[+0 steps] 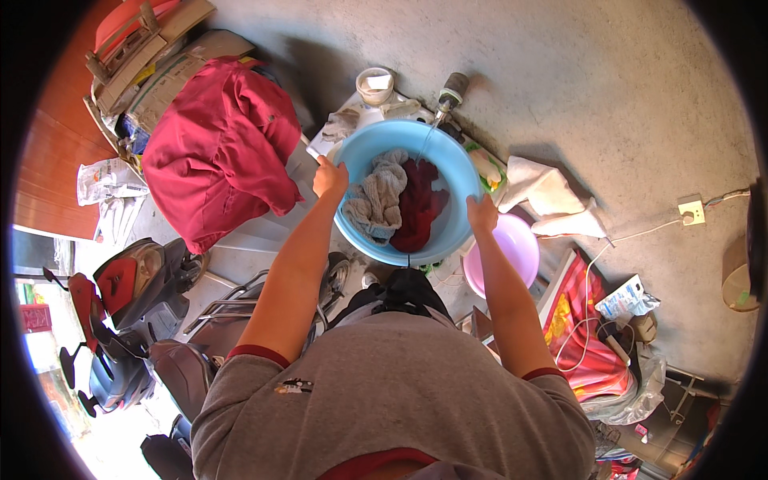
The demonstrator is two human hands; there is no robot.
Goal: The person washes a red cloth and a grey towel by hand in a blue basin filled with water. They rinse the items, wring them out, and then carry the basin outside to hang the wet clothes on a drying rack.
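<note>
Both my hands grip a round light-blue basin point(406, 132) by opposite sides of its rim. On the left side my left hand point(330, 178) is closed over the edge, and my right hand point(482, 214) is closed on the right edge. Inside the basin lie a grey-white knitted cloth point(378, 196) and, to its right, a dark red cloth point(418, 204). A tap point(452, 92) stands at the basin's far edge, and a thin stream of water seems to run from it into the basin. The fingertips under the rim are hidden.
A purple-pink basin point(520, 254) sits beside my right forearm. Crimson fabric point(220, 152) is draped over something at the left. Beyond the basin are a small white tub point(374, 86) and a glove point(340, 126). Scooters point(132, 288) stand at the left; a wall socket point(690, 211) with a cable is at the right.
</note>
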